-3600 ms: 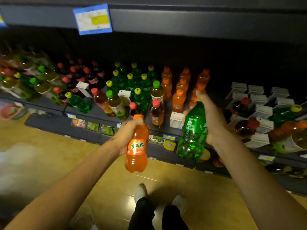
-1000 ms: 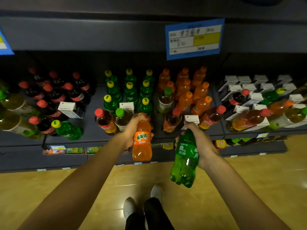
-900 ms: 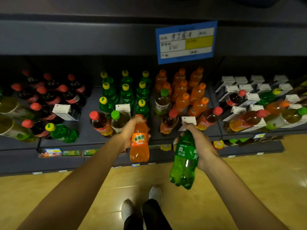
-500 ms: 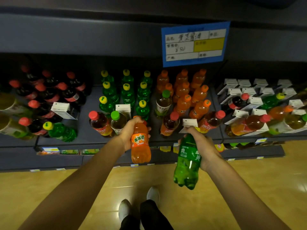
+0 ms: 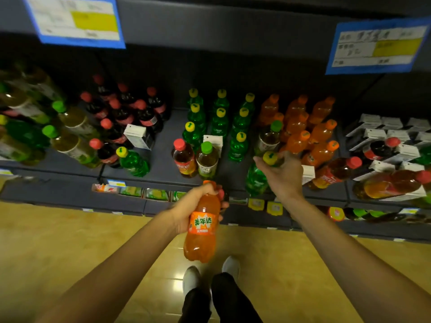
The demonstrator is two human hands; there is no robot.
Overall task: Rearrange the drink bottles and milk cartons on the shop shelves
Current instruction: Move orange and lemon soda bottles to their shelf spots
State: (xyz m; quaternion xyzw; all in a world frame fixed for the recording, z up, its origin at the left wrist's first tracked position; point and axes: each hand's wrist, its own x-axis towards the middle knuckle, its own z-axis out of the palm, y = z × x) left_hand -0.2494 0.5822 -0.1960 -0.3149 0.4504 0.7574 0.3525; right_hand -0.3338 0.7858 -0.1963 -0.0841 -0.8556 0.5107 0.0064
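Left hand (image 5: pixel 191 207) grips the orange soda bottle (image 5: pixel 202 226) round its neck and shoulder, bottle hanging out over the floor, in front of the shelf edge (image 5: pixel 161 180). Right hand (image 5: pixel 283 176) has fingers curled round the top of the green soda bottle (image 5: pixel 256 178), just under its yellow cap (image 5: pixel 270 157). This bottle sits at the shelf front, between the green row (image 5: pixel 239 136) and the orange row (image 5: pixel 300 136); we cannot tell whether its base is down on the shelf or a little above it.

We judge the step in hand is seating the green bottle with its own kind. To do it well: keep it upright, slide it left into line behind the yellow-capped bottles, let go only once the base sits flat. Watch the tea bottle with green cap (image 5: pixel 270 136) close behind the knuckles, and the white carton (image 5: pixel 307 173) touching or just beside the wrist; either could tip. The orange bottle probably goes to the orange row after.
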